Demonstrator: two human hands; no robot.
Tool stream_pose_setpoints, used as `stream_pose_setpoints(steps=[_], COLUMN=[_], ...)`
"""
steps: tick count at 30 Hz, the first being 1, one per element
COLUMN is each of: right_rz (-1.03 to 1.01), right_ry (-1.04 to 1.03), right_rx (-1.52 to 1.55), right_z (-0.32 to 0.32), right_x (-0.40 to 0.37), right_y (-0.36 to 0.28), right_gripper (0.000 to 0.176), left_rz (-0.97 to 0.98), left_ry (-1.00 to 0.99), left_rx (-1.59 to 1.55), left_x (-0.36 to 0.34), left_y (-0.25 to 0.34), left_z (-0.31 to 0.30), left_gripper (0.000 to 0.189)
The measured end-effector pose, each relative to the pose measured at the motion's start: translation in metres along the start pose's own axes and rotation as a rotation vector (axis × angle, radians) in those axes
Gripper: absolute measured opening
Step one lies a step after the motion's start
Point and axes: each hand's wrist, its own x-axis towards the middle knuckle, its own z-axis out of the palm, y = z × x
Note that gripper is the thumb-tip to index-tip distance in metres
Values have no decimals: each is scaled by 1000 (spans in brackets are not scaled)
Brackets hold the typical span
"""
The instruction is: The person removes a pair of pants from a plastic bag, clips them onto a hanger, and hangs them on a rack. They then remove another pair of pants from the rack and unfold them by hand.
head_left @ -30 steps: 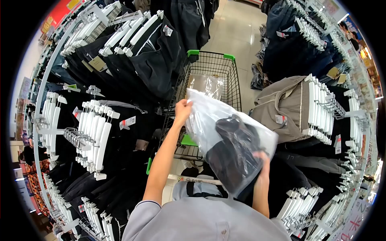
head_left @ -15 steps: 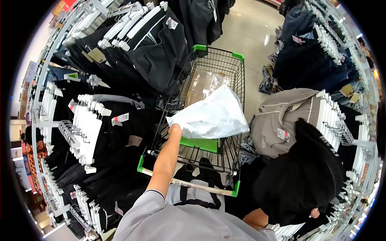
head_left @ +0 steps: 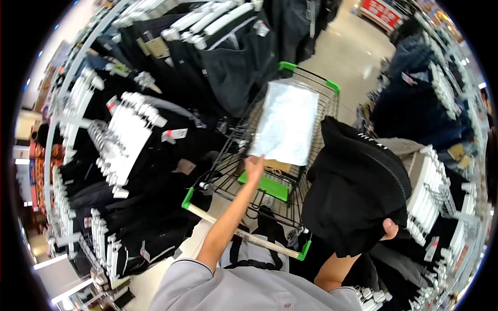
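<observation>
My left hand (head_left: 254,167) pinches the near corner of a white plastic bag (head_left: 287,123), which lies over the basket of a shopping cart (head_left: 267,187) with black wire sides and green corners. Part of something brown shows beneath the bag's near edge. On the right, my right hand (head_left: 389,229) grips a folded black garment (head_left: 354,193) with a zipper along one side. Only the thumb side of that hand shows; the cloth covers the fingers. The garment hangs beside the cart's right side.
Racks of dark trousers (head_left: 223,72) on white hangers line the left. More hangers (head_left: 428,192) and dark jeans (head_left: 399,106) stand on the right. The cart handle (head_left: 244,236) lies close to my body. A red sale sign (head_left: 382,14) is at the far end of the tiled aisle.
The white bag has swung from slanting across the cart to lying lengthwise in it, farther forward. The black garment has moved left and up, nearer the cart. My view has turned.
</observation>
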Motion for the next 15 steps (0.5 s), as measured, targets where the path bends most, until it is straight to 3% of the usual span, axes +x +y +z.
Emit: stream_pose_setpoints(steps=[1,3,4,5,6,7,8,9,12,15], right_rz=[24,35,64,86,114,139,159,175,218,330], right_ry=[-27,270,224,196,202,209,215,223,252,297], right_rx=[20,16,-43,-33,-45,-58,-74,-92,-118,-24], right_z=[1,-2,-11,-5,6,21,38,57,114,141], right_x=[1,-9,-7,-2,2,6,9,11,9,1], right_y=[12,44,57,67,80,94,110,124,150,164], right_gripper=[70,84,84,84,83,83,82,82,74,68], left_rz=[162,406,500,755,1053,1203,1360,1426,1318,1233], left_ry=[120,-212,-271,-298,-247,-281,-292,-341,-412,-400], left_rx=[-96,-326,-321,-308,-57,4,75,138,122,313], left_x=[-53,-146,-194,-223,-240,-255,-268,-282,-315,-338], left_y=[49,143,184,207,221,228,236,246,244,232], left_z=[6,-24,-44,-63,-89,-104,-117,-129,-157,-203], left_gripper=[50,46,49,62,80,95,99,109,128,130])
